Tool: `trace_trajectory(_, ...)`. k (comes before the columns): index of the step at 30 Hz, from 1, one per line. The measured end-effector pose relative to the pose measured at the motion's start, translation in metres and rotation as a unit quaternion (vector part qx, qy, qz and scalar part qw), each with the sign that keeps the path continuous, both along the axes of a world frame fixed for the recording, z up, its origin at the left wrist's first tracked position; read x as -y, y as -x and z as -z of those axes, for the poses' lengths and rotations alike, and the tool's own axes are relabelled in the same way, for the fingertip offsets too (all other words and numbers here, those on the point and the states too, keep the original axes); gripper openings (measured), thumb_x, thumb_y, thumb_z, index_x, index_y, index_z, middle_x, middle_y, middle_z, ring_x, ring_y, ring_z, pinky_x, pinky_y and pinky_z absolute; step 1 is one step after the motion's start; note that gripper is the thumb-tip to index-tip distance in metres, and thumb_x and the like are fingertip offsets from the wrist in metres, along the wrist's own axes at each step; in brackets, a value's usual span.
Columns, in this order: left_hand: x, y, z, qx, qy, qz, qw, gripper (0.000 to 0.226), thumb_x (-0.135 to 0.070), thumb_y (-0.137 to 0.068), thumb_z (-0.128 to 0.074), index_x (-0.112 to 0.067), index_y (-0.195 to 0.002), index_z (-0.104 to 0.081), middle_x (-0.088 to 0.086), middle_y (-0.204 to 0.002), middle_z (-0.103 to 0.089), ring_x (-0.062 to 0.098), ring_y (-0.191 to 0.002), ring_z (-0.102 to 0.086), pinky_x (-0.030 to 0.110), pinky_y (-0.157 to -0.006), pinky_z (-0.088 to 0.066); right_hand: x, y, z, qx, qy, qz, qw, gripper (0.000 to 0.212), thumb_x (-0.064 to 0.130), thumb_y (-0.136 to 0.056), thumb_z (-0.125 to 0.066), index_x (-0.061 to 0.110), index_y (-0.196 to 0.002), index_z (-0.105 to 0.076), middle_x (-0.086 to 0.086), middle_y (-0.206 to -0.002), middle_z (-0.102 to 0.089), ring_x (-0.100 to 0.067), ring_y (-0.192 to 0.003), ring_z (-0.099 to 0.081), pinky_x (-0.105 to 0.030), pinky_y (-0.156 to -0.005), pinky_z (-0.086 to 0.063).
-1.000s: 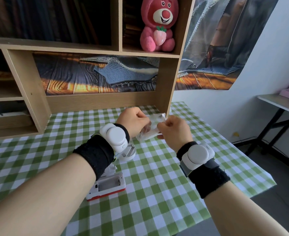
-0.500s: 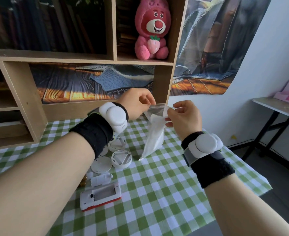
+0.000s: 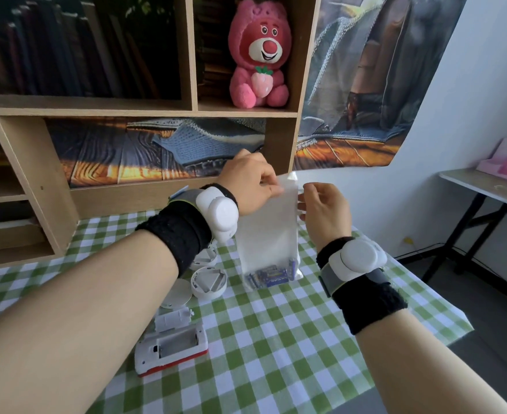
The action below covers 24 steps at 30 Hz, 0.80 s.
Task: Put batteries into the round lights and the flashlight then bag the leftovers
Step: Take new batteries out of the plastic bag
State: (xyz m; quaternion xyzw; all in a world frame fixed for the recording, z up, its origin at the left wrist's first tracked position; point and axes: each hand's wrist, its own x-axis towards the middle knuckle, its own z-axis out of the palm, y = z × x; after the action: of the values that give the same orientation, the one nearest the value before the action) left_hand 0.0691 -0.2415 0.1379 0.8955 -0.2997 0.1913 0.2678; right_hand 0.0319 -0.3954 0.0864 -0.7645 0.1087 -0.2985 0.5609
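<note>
Above a green-checked tablecloth (image 3: 276, 339) fronting a wooden shelf unit (image 3: 37, 186), the left hand (image 3: 250, 186) and right hand (image 3: 325, 213) each pinch the top of a clear bag (image 3: 265, 231). Batteries (image 3: 271, 274) lie in its bottom. Opened round lights (image 3: 209, 283) and a white-and-red flashlight (image 3: 171, 345) rest on the cloth just left of it.

We see a table (image 3: 291, 339) covered in a green-and-white checked cloth. On it lie a white and red flashlight (image 3: 171, 349) with its battery bay open, a loose white cover (image 3: 173, 318) just behind that, a flat round lid (image 3: 177, 297), and an open round light (image 3: 209, 282). Another round light (image 3: 206, 256) sits behind, partly hidden by a wrist.
</note>
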Motion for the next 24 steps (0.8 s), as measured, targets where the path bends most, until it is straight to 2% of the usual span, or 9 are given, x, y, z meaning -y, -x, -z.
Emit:
trace_trajectory(2,0.001,-0.001,-0.001,0.002,-0.001,-0.040,0.999,0.016,-0.037,-0.086,-0.072,-0.023,-0.088,-0.077,0.000,-0.096,-0.063,0.022,-0.104,-0.052,0.030,-0.090,-0.039,0.002,0.003,0.010,-0.014,0.013,-0.002,1.000,0.019,0.034,-0.094,-0.048,0.030,-0.079,-0.058,0.002,-0.087,-0.070,-0.021,-0.086,-0.067,-0.042,-0.077,-0.054)
trace_trajectory(6,-0.002,-0.001,-0.002,0.051,-0.023,-0.089,0.994,0.016,-0.040,-0.084,-0.074,-0.024,-0.088,-0.078,-0.001,-0.097,-0.047,0.022,-0.104,-0.041,0.035,-0.090,-0.037,0.007,0.006,0.030,-0.067,0.041,-0.021,0.997,0.027,0.037,-0.098,-0.047,0.017,-0.103,-0.065,0.005,-0.095,-0.067,-0.013,-0.085,-0.060,-0.024,-0.062,-0.040)
trace_trajectory(9,-0.003,0.000,-0.003,0.030,-0.035,-0.082,0.996,0.015,-0.035,-0.088,-0.071,-0.021,-0.087,-0.078,-0.005,-0.084,-0.056,0.021,-0.096,-0.052,0.031,-0.082,-0.040,0.010,0.003,0.049,-0.100,0.038,-0.047,0.993,0.019,0.037,-0.097,-0.046,0.027,-0.084,-0.057,0.013,-0.076,-0.057,-0.007,-0.067,-0.051,-0.024,-0.059,-0.037)
trace_trajectory(12,-0.005,-0.001,-0.006,-0.009,-0.006,-0.093,0.996,0.016,-0.030,-0.091,-0.068,-0.018,-0.086,-0.076,-0.003,-0.082,-0.068,0.020,-0.085,-0.060,0.029,-0.076,-0.044,0.010,0.002,0.058,-0.112,0.050,-0.056,0.991,0.031,0.036,-0.095,-0.044,0.036,-0.066,-0.032,0.016,-0.061,-0.035,-0.001,-0.053,-0.032,-0.021,-0.050,-0.024)
trace_trajectory(14,-0.006,-0.002,-0.008,-0.018,0.014,-0.103,0.994,0.017,-0.027,-0.092,-0.065,-0.014,-0.084,-0.072,0.001,-0.082,-0.071,0.023,-0.084,-0.064,0.034,-0.079,-0.051,0.011,0.004,0.062,-0.128,0.049,-0.054,0.989,0.033,0.035,-0.095,-0.044,0.036,-0.065,-0.030,0.016,-0.058,-0.034,-0.001,-0.049,-0.031,-0.022,-0.049,-0.024)
trace_trajectory(16,-0.007,-0.004,-0.010,-0.048,0.054,-0.106,0.992,0.017,-0.021,-0.092,-0.059,-0.010,-0.082,-0.068,0.005,-0.081,-0.073,0.025,-0.080,-0.069,0.041,-0.079,-0.056,0.010,0.008,0.065,-0.148,0.047,-0.061,0.986,0.035,0.034,-0.097,-0.043,0.029,-0.063,-0.039,0.013,-0.053,-0.041,-0.005,-0.045,-0.039,-0.029,-0.049,-0.035)
trace_trajectory(18,-0.006,-0.002,-0.013,-0.103,0.129,-0.099,0.981,0.019,-0.021,-0.093,-0.054,-0.010,-0.082,-0.066,0.004,-0.081,-0.075,0.022,-0.074,-0.073,0.043,-0.075,-0.059,0.008,0.010,0.069,-0.181,0.009,-0.079,0.980,0.038,0.040,-0.099,-0.044,0.014,-0.076,-0.059,-0.011,-0.067,-0.058,-0.022,-0.062,-0.060,-0.049,-0.068,-0.054)
trace_trajectory(20,-0.003,0.002,-0.017,-0.137,0.206,-0.091,0.965,0.023,-0.027,-0.092,-0.054,-0.009,-0.085,-0.067,0.004,-0.082,-0.074,0.024,-0.073,-0.072,0.045,-0.073,-0.061,0.004,0.012,0.072,-0.217,-0.092,-0.107,0.966,0.042,0.046,-0.099,-0.046,0.009,-0.104,-0.066,-0.020,-0.101,-0.066,-0.032,-0.094,-0.067,-0.049,-0.089,-0.056)
trace_trajectory(24,0.001,0.014,-0.024,-0.228,0.306,-0.057,0.923,0.022,-0.017,-0.101,-0.047,-0.004,-0.093,-0.062,0.013,-0.081,-0.056,0.023,-0.068,-0.056,0.038,-0.065,-0.053,0.002,0.010,0.078,-0.221,-0.264,-0.149,0.927,0.044,0.046,-0.100,-0.048,0.009,-0.117,-0.063,-0.009,-0.109,-0.069,-0.028,-0.100,-0.068,-0.043,-0.085,-0.059)
